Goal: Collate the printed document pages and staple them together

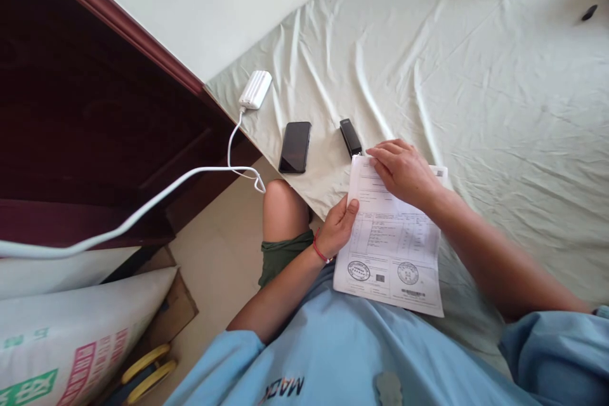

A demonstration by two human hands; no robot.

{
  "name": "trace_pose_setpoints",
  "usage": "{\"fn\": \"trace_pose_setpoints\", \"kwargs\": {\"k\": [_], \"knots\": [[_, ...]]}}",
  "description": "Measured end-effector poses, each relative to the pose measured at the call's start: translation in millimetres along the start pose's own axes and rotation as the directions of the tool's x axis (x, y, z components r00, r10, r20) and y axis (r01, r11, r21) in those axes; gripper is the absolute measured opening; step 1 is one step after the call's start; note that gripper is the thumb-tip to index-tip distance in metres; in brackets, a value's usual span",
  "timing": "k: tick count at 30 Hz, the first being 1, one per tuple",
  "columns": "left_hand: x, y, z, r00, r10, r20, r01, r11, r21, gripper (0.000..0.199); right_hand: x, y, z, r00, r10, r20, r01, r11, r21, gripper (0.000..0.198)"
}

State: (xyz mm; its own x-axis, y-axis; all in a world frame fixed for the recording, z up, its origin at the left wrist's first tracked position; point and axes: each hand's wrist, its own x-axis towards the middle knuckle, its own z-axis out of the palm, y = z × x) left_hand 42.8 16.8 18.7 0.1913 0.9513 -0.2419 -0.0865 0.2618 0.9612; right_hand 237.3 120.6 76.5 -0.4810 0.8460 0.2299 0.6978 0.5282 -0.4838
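Note:
A stack of printed papers (390, 266) with round and oval ink stamps lies tilted over my lap and the bed's edge. My left hand (339, 226), with a red string at its wrist, grips the left edge, thumb on top and fingers underneath. Up at the top left corner, my right hand (402, 171) bends over the sheets, its thumb and fingertips closed at that corner. Just beyond those fingertips lies a small black stapler (351, 136), its near end close to the papers' top edge.
Left of the stapler is a black phone (295, 147), lying flat on the pale bedsheet (514, 120). A white power bank (255, 89) with a white cable (143, 209) sits at the bed corner. Printed sacks (85, 330) stand at lower left beside a dark wooden panel (95, 95).

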Motion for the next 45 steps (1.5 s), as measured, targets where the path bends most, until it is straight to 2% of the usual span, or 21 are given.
{"fn": "trace_pose_setpoints", "kwargs": {"k": [2,4,10,13,19,23,28,31,34,37,40,42,45], "knots": [[0,0,0,1.000,-0.009,0.007,0.009,1.000,0.013,0.072,2,-3,-1,1.000,-0.002,-0.003,0.002,1.000,-0.022,0.043],[2,0,-1,1.000,0.005,-0.003,-0.005,0.999,0.034,0.073,5,-6,-2,0.999,0.002,0.053,0.001,0.998,-0.055,0.041],[20,8,-3,0.987,0.100,-0.128,-0.081,0.987,0.140,0.065,14,-19,-5,0.992,0.035,0.119,-0.020,0.992,-0.127,0.036],[33,15,-1,0.978,0.141,-0.157,-0.120,0.983,0.135,0.063,18,-25,-6,0.988,0.039,0.151,-0.022,0.993,-0.116,0.037],[43,21,5,0.976,0.133,-0.172,-0.121,0.989,0.080,0.049,18,-24,-5,0.980,0.035,0.194,-0.015,0.995,-0.101,0.040],[41,19,7,0.975,0.165,-0.146,-0.149,0.982,0.115,0.052,18,-20,-3,0.987,0.066,0.149,-0.056,0.996,-0.072,0.046],[41,18,8,0.976,0.167,-0.139,-0.154,0.983,0.100,0.055,21,-16,1,0.979,0.069,0.190,-0.063,0.997,-0.035,0.044],[42,16,6,0.978,0.155,-0.136,-0.145,0.986,0.077,0.055,19,-8,1,0.986,0.123,0.112,-0.125,0.992,0.014,0.042],[43,10,5,0.982,0.089,-0.166,-0.093,0.995,-0.020,0.052,15,4,-1,0.973,0.204,0.112,-0.207,0.978,0.021,0.037],[43,4,9,0.978,-0.057,-0.199,0.022,0.985,-0.172,0.043,16,17,-1,0.931,0.298,0.212,-0.308,0.951,0.018,0.029],[45,2,18,0.949,-0.210,-0.234,0.135,0.944,-0.301,0.030,25,28,2,0.869,0.358,0.341,-0.389,0.921,0.025,0.023],[48,4,23,0.922,-0.295,-0.253,0.187,0.907,-0.376,0.022,36,33,5,0.849,0.359,0.389,-0.394,0.919,0.012,0.021],[56,13,27,0.881,-0.407,-0.241,0.262,0.845,-0.466,0.012,56,38,6,0.843,0.340,0.417,-0.344,0.936,-0.069,0.020]]}}
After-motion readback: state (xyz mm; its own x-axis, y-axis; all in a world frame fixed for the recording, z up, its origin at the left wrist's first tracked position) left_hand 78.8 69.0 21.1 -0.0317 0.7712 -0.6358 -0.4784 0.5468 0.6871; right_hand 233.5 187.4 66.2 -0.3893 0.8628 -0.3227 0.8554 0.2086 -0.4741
